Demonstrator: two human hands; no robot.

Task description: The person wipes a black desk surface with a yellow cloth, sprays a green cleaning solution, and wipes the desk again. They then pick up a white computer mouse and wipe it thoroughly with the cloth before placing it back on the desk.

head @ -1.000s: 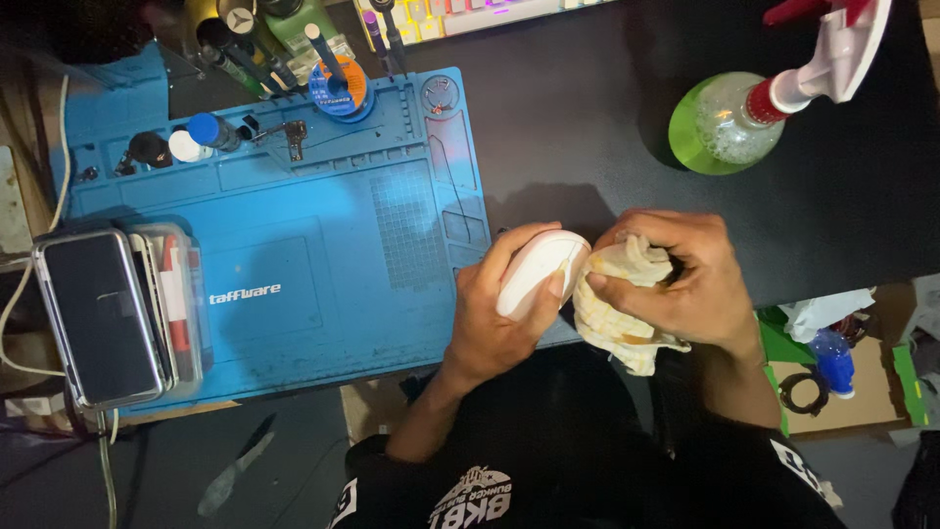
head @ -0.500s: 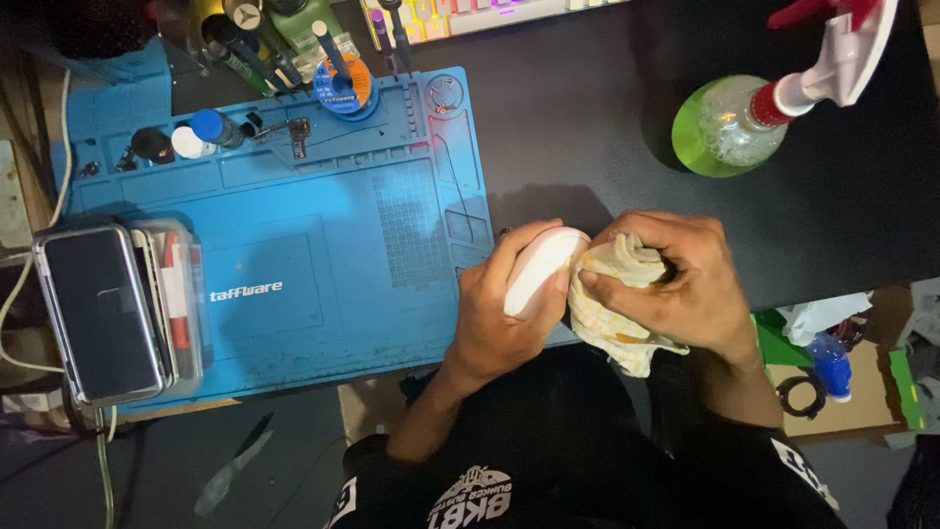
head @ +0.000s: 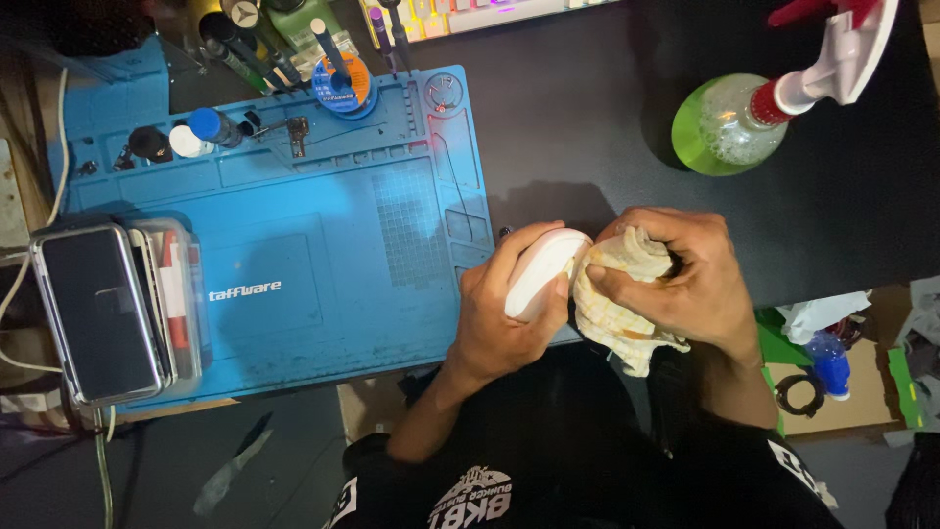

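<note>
Left hand (head: 499, 318) is gripping a white computer mouse (head: 540, 272), fingers curled over its far end and thumb along its near side, so the rounded shell is being held tilted with its right flank exposed. Right hand (head: 681, 279) is bunched tight around a pale yellowish cloth (head: 615, 304), pressing a wad of it against that exposed flank; the loose tail of the cloth is hanging down toward the person's lap. Both are being held just off the right edge of the blue work mat (head: 323, 245), over the near edge of the black desk (head: 587, 127), apparently so the mouse is steadied by one hand while the other is rubbing it.

Well to the right of the mat and farther back, a green spray bottle (head: 729, 122) with a red and white trigger head is standing within reach. Along the mat's far edge small bottles, a solder spool (head: 343, 88) and screwdrivers are sitting. On the mat's left edge a phone (head: 98, 313) is lying on a clear plastic box.
</note>
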